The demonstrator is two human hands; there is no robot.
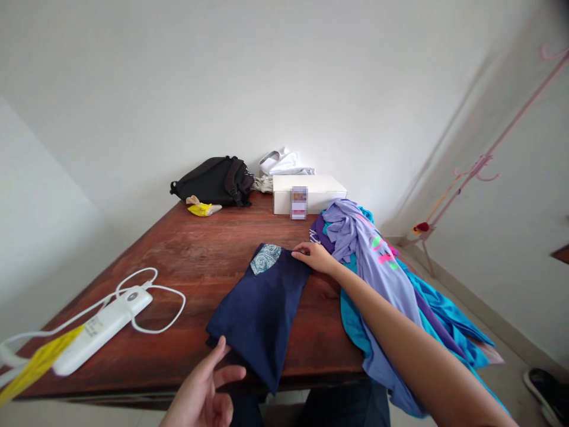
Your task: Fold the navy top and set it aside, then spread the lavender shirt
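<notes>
A folded navy garment (262, 308) lies flat on the wooden table in front of me, its lower tip reaching the front edge. A pale blue paisley patch (265, 258) shows at its top left. My right hand (315, 257) is closed at the garment's upper right corner, thumb and fingertips pinching the fabric. Low in the view, my left hand (207, 385) has its fingers apart by the garment's lower left corner. One fingertip meets or nearly meets the cloth there; I cannot tell whether it presses on it.
A heap of lavender, purple and turquoise clothes (355, 231) hangs over the table's right side. At left lies a white oblong device (104, 332) with a looped cable. Behind are a black bag (213, 181), a yellow packet (201, 209) and a white box (320, 187). A pink stand (478, 163) leans right.
</notes>
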